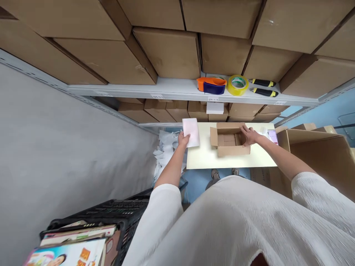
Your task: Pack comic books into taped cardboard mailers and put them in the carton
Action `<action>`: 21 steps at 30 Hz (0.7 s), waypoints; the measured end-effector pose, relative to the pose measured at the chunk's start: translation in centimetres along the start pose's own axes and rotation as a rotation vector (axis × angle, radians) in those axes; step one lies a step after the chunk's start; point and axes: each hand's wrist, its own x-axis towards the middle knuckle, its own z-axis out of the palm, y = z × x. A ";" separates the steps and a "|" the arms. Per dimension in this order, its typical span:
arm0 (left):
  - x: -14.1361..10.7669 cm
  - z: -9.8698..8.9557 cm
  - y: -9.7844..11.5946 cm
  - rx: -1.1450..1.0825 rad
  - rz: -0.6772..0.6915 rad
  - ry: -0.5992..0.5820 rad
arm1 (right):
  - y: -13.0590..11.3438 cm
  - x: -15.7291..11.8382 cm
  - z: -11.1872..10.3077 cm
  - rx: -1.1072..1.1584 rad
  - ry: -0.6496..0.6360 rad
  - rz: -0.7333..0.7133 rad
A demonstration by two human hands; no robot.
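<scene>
A small open cardboard box (233, 150) stands on the pale yellow tabletop (203, 160), flaps folded outward and its inside showing bare cardboard. My right hand (249, 135) grips the box's right end, with fingers at the back corner and the thumb lower toward the front. Off the table's left edge, my left hand (184, 139) pinches a flat pale pink sheet or packet (190, 131) by its lower left side. Whether it is a single sheet or a thin stack, I cannot tell.
A shelf ledge ahead holds an orange-and-blue tape dispenser (212, 85), yellow tape (237, 85) and black-yellow utility knives (263, 88). Cardboard boxes (168, 53) fill the shelves. A large open carton (318, 151) stands right; a black crate (124, 212) with magazines, lower left. White scraps (165, 151) lie beside the table.
</scene>
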 end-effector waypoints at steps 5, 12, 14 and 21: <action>0.1 -3.5 5.6 -0.262 0.190 0.065 | -0.3 0.3 0.0 0.013 0.008 -0.007; -2.8 0.8 14.5 -0.442 0.548 -0.214 | -0.5 0.2 0.1 0.051 0.050 -0.029; -3.9 3.4 15.4 -0.410 0.576 -0.301 | -0.4 0.3 0.3 0.057 0.066 -0.036; -5.7 8.5 15.7 -0.150 0.591 -0.422 | 0.0 -0.3 0.9 0.156 0.116 -0.054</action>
